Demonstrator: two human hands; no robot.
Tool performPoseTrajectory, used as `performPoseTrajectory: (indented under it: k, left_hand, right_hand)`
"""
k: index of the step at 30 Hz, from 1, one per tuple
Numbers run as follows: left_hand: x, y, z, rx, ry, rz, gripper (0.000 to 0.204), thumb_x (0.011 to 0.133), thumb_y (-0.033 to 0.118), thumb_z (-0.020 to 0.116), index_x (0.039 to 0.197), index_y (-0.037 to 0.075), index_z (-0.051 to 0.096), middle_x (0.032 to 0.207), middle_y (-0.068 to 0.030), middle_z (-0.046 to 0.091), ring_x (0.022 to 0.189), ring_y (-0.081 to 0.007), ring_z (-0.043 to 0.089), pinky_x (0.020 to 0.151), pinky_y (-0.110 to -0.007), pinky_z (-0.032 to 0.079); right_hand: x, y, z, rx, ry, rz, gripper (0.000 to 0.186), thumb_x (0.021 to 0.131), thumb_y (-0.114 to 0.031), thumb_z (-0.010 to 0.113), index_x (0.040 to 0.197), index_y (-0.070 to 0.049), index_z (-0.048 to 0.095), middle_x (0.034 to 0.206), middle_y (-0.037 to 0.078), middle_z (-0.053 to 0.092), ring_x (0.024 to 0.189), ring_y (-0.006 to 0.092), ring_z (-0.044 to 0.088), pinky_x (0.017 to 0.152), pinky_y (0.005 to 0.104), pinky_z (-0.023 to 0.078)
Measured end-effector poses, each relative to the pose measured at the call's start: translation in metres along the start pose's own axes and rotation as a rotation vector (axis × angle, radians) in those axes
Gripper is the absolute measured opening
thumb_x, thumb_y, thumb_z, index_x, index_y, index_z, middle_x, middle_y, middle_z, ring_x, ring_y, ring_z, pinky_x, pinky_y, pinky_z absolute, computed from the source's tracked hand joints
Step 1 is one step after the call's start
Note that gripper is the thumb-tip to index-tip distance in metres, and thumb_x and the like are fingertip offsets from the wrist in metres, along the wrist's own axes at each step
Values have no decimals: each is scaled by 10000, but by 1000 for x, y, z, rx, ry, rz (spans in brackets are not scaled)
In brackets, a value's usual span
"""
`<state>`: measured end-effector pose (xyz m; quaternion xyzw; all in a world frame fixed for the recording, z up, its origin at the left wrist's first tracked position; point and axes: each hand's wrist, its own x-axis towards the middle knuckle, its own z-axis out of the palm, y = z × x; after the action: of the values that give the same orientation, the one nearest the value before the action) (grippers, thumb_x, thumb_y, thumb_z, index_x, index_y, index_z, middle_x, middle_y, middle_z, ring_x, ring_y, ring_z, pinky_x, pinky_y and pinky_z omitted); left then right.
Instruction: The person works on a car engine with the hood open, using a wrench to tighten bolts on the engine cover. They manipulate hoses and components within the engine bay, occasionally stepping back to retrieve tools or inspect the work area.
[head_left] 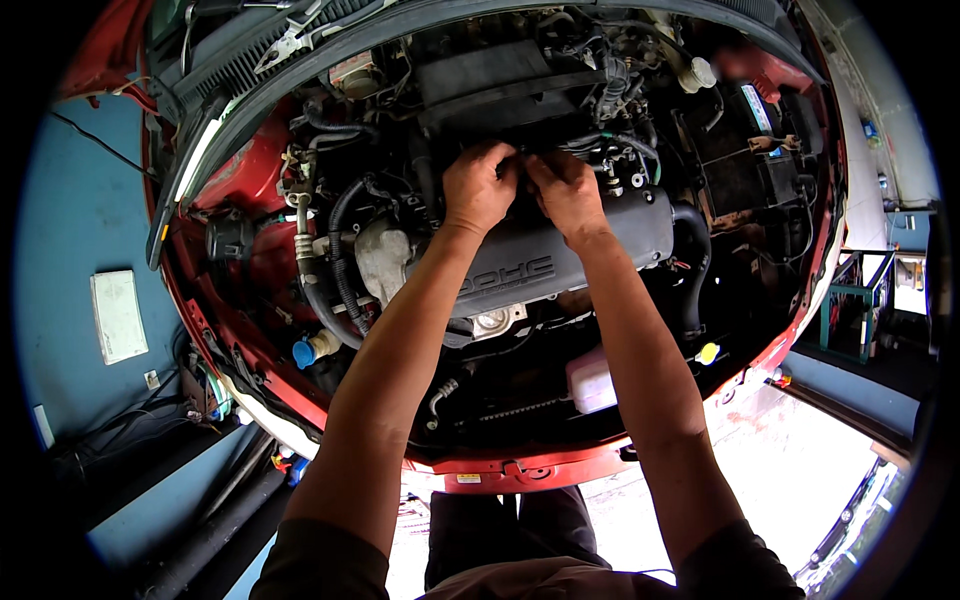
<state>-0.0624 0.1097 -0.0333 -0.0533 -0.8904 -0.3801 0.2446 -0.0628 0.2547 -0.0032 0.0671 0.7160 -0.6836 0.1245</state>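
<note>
Both my arms reach over the front of a red car into its engine bay. My left hand is closed, its fingers curled inward just behind the grey plastic engine cover. Close beside it on the right, my right hand is closed as well, thumb and fingertips pinched together. The fingertips of the two hands almost meet over a dark gap between the engine cover and the black air box. Whatever they grip there is too small and dark to make out.
A black battery sits at the right. A blue cap and a yellow cap stand near the front, with a pale reservoir between. Pliers lie at the far left by the wiper cowl. A work light glows on the left.
</note>
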Motion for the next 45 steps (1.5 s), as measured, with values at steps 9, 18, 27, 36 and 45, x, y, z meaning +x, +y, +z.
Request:
performPoseTrajectory:
  k: [9,18,27,36,45]
  left_hand:
    - [0,0,0,1,2,-15,112,813,135,714,923,116,719,935,-89,729,861,-327,697,748,-397,560]
    - [1,2,-1,-11,-2,-22,98,805,129,719,900,105,717,917,-93,728,838,-325,698,731,-393,560]
    - [1,0,-2,-4,10,1,137,789,93,707,925,101,720,924,-97,729,843,-331,699,741,-391,563]
    - [2,10,-8,-66,-22,-51,102,856,112,676,945,116,726,916,-104,735,817,-323,708,718,-382,563]
    - [1,7,4,65,-15,-54,129,857,234,718,939,136,738,849,-130,720,807,-369,693,707,-434,556]
  right_hand:
    - [-1,-10,2,-66,-33,104,231,943,-242,657,838,-37,641,675,18,583,516,91,478,465,263,368]
    - [-10,-10,0,125,-22,44,250,956,-271,671,867,-39,640,709,16,600,524,80,459,472,244,355]
    - [1,-5,-2,-47,-60,85,287,923,-280,642,860,-4,686,670,49,632,577,125,549,555,288,454]
    - [11,-1,5,-205,16,104,277,876,-278,664,851,-4,700,662,103,667,647,196,671,648,346,539]
    - [38,-30,-18,-734,-11,-335,355,825,-349,713,814,5,709,851,213,719,807,379,703,751,425,563]
